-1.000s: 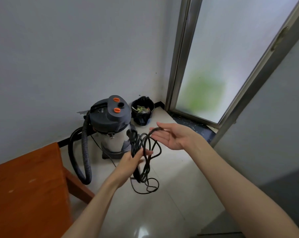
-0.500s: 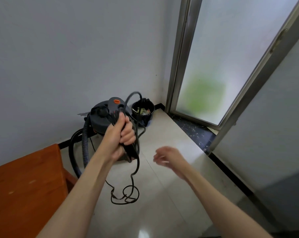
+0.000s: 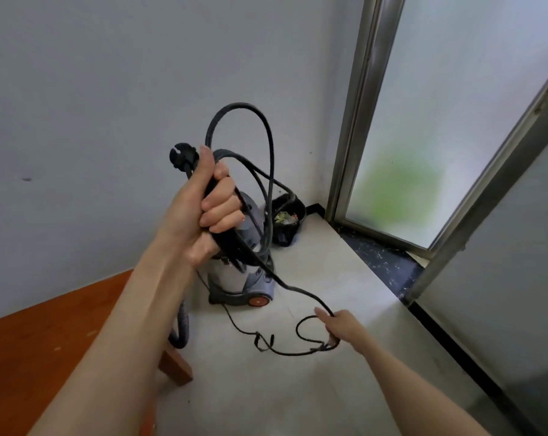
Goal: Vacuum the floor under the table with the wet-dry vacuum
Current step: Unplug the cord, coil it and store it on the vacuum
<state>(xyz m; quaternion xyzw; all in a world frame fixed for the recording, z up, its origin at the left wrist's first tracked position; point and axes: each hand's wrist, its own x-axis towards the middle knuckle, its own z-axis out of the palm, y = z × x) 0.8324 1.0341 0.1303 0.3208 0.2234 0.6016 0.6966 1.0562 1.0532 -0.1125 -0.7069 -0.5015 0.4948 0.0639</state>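
Note:
The wet-dry vacuum [image 3: 241, 278], a steel drum with a grey top and an orange wheel, stands on the tiled floor by the wall, partly hidden behind my left hand. My left hand [image 3: 208, 209] is raised high and shut on a bundle of the black power cord [image 3: 268, 171], whose plug [image 3: 181, 157] sticks out above my thumb. My right hand [image 3: 340, 325] is low near the floor, pinching a loop of the same cord. The vacuum's grey hose [image 3: 181, 328] hangs down beside the wooden table [image 3: 36, 357] at lower left.
A small black bin [image 3: 286, 221] with scraps stands in the corner behind the vacuum. A frosted glass door [image 3: 430, 121] in a metal frame fills the right, with a dark threshold [image 3: 379, 259] below it. A table leg [image 3: 175, 366] sticks out onto the floor.
My left hand has lifted the cord bundle higher, unwinding it. My right hand has dropped toward the floor and taken hold of a trailing loop of cord.

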